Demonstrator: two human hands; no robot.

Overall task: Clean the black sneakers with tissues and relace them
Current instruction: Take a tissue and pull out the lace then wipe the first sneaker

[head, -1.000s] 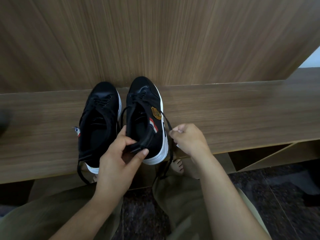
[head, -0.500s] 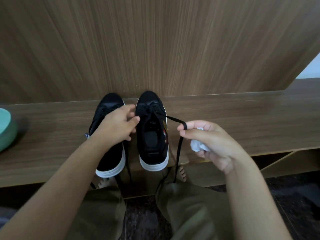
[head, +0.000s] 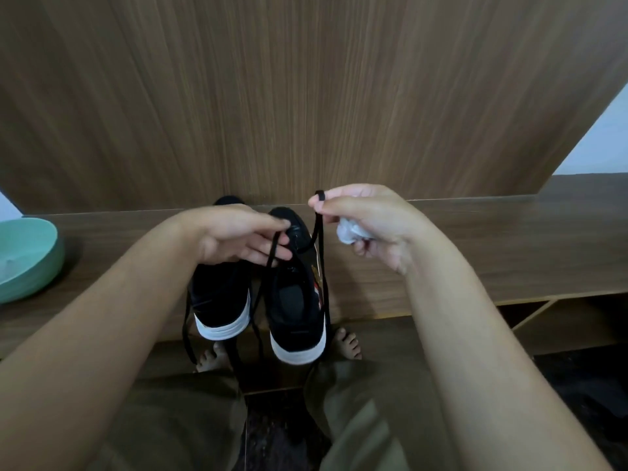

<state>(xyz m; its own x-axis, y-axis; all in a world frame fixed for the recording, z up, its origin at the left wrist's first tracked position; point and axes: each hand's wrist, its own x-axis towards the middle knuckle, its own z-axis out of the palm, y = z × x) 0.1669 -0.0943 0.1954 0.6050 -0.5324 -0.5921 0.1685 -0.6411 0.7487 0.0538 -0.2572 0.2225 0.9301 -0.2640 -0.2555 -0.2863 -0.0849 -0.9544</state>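
Observation:
Two black sneakers with white soles stand side by side on the wooden shelf (head: 475,253), toes to the wall: the left sneaker (head: 221,300) and the right sneaker (head: 295,311). My right hand (head: 367,219) pinches a black lace (head: 321,232) of the right sneaker between thumb and forefinger and lifts it up, with a crumpled white tissue (head: 350,231) tucked in its lower fingers. My left hand (head: 238,232) hovers over the shoes' fronts, its fingers touching the other lace strand. Loose lace ends hang over the shelf's front edge.
A teal bowl (head: 27,260) sits on the shelf at the far left. A wood-panel wall (head: 306,96) rises right behind the shoes. Below the shelf are my olive trouser legs, my bare toes (head: 346,345) and a dark stone floor.
My right hand has raised the lace higher and more upright. My left hand slid right, from the left sneaker toward the right one's lace. The camera tilted up; the bowl shows more.

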